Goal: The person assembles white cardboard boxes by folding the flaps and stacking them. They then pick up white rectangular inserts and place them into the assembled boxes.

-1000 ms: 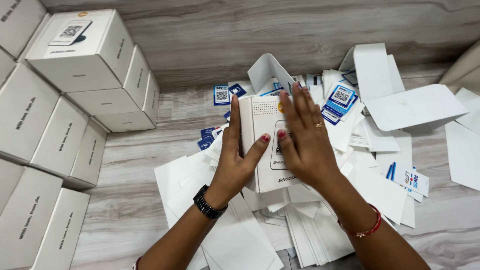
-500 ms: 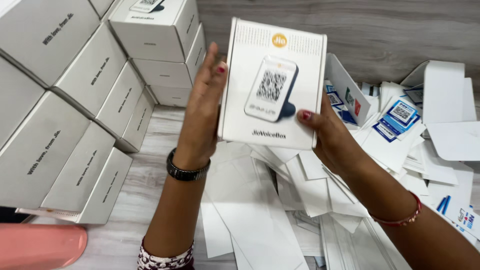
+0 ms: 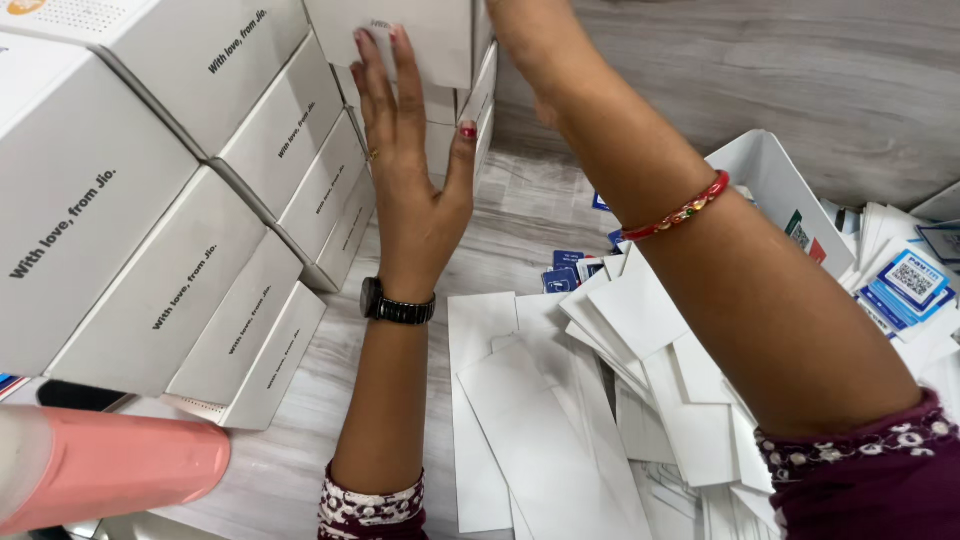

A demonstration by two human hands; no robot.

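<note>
Two hands at one white box (image 3: 425,35), top of stack at 12 o'clock: left hand (image 3: 415,175) flat against its front, fingers spread; right hand's (image 3: 530,50) grip cannot be told. Stacked boxes (image 3: 180,200) at 9 o'clock; paper sheets (image 3: 560,420) at 5; pink cylinder (image 3: 110,465) at 8.

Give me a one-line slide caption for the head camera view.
Left hand presses a white box onto stacked white boxes, beside scattered white envelopes.

Bright, even light with soft shadows; sharp at centre, blurred and stretched towards the near edges.
</note>
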